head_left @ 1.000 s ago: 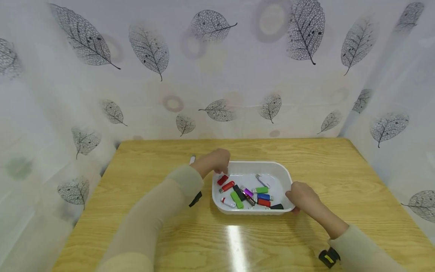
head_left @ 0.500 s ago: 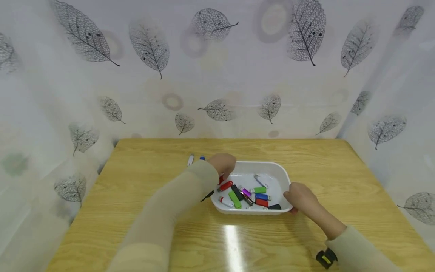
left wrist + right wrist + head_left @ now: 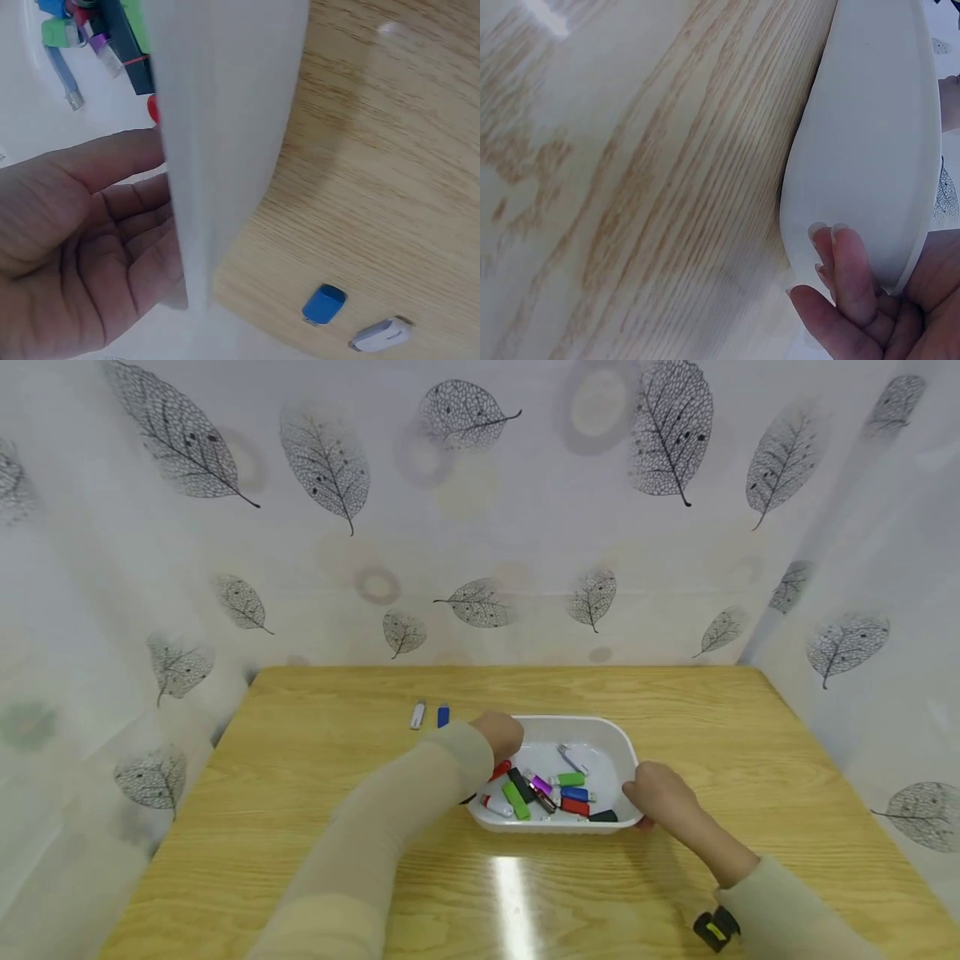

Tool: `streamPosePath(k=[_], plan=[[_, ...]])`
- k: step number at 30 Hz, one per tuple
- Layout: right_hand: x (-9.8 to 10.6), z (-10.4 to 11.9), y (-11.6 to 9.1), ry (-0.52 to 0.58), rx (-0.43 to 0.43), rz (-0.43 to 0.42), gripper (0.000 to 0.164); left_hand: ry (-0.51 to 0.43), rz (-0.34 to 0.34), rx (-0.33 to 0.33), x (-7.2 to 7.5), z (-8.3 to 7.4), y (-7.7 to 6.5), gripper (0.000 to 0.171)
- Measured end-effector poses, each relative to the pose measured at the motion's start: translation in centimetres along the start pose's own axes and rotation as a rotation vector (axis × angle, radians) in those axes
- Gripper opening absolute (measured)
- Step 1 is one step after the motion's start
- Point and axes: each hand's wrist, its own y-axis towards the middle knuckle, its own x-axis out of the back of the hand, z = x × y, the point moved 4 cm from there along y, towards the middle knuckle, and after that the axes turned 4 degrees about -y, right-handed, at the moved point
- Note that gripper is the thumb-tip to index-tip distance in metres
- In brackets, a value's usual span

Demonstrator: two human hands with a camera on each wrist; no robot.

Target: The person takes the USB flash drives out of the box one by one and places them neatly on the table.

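Note:
Several USB flash drives, among them a green one (image 3: 570, 779), a purple one (image 3: 539, 783) and a black one (image 3: 603, 817), lie in a white plastic bin (image 3: 555, 828). My left hand (image 3: 502, 733) reaches over the bin's left side with the fingers down inside. Its fingertips are hidden behind the bin wall in the left wrist view, so whether it holds anything does not show. A red drive (image 3: 501, 770) is partly covered beside that hand. At the other end, my right hand (image 3: 663, 793) grips the bin's right rim, thumb on top and fingers underneath.
On the wooden table (image 3: 337, 710), a white USB drive (image 3: 417, 715) and a blue one (image 3: 443, 715) lie behind my left forearm. A leaf-printed curtain (image 3: 480, 543) closes off the back and both sides.
My left hand has moved right and dipped into the bin's left end, covering a red drive that showed before. The blue drive on the table has come into sight. My right hand keeps its grip.

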Motion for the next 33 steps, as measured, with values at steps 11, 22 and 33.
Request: streamPosePath(k=[11, 22, 33], plan=[[-0.2, 0.0, 0.1, -0.008, -0.005, 0.006, 0.024, 0.059, 0.009, 0.002, -1.9, 0.6, 1.9, 0.008], [0.0, 0.0, -0.1, -0.009, 0.002, 0.001, 0.025, -0.083, 0.131, 0.056, -3.0, 1.0, 3.1, 0.013], [0.0, 0.1, -0.1, -0.013, 0.011, 0.001, 0.025, -0.166, 0.168, 0.113, 0.3, 1.3, 1.1, 0.014]])
